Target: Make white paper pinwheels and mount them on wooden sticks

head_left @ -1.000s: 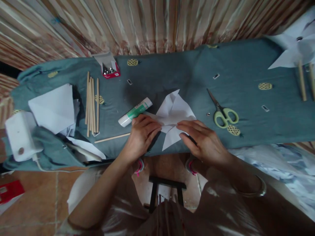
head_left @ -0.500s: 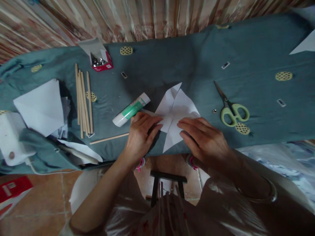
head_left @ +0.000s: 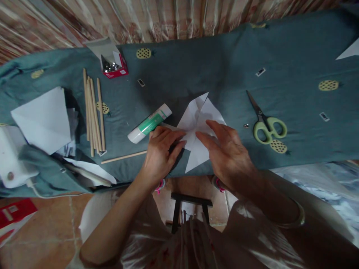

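1. A gathered, striped beige curtain (head_left: 179, 20) backs a surface draped in teal cloth (head_left: 179, 71) with yellow pineapple motifs.
2. At far left, a white plastic device (head_left: 14, 157) with a cable sits beside overlapping white paper sheets (head_left: 42, 121).
3. Next, slender pale wooden sticks (head_left: 94, 112) lie roughly parallel, probably so that one lifts off easily. Beyond them, a red cardboard box (head_left: 115, 73) stands lid-up, leaving its shiny metal pieces reachable.
4. A green-and-white glue stick (head_left: 150, 123) lies slanted just beyond the left hand (head_left: 159, 151); a thinner wooden stick (head_left: 123, 157) points toward that hand.
5. The left hand's curled fingers rest at the folded white paper shape's (head_left: 193, 117) left side, apparently steadying it; whether they pinch it, I cannot tell. The paper lies mid-cloth, between both hands.
6. The right hand (head_left: 228, 151) is spread over the paper's right side, thumb and fingers apart, gripping nothing visible.
7. Rightward lie a tiny silver piece (head_left: 246, 126) and green-handled metal scissors (head_left: 270, 130), seemingly set aside within reach.
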The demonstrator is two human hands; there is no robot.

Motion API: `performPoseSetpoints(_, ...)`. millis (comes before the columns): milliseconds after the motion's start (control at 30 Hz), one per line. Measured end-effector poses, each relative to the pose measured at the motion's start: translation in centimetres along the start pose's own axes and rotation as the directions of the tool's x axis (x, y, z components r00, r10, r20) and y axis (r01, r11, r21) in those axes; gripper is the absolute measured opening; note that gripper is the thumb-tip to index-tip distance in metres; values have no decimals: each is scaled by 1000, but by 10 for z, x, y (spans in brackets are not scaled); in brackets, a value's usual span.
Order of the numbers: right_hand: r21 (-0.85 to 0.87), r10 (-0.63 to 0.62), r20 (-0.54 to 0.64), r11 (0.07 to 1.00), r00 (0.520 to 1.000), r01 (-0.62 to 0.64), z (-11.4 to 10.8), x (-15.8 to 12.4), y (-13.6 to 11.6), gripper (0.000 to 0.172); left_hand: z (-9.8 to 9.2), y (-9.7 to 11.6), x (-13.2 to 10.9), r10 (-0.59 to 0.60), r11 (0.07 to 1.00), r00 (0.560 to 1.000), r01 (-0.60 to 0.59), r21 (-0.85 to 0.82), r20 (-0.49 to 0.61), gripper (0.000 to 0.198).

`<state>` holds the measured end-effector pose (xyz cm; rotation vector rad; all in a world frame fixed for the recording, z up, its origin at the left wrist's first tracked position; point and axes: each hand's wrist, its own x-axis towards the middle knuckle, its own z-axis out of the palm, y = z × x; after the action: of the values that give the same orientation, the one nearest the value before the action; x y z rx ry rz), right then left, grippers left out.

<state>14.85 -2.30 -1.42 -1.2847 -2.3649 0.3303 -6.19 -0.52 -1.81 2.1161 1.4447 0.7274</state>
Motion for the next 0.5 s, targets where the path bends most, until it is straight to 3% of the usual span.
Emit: performPoseSetpoints(500, 43, 47, 52, 998, 998, -49, 5, 4, -2, 49, 0, 2, 0, 0, 1000, 1000, 0, 4, -11, 19)
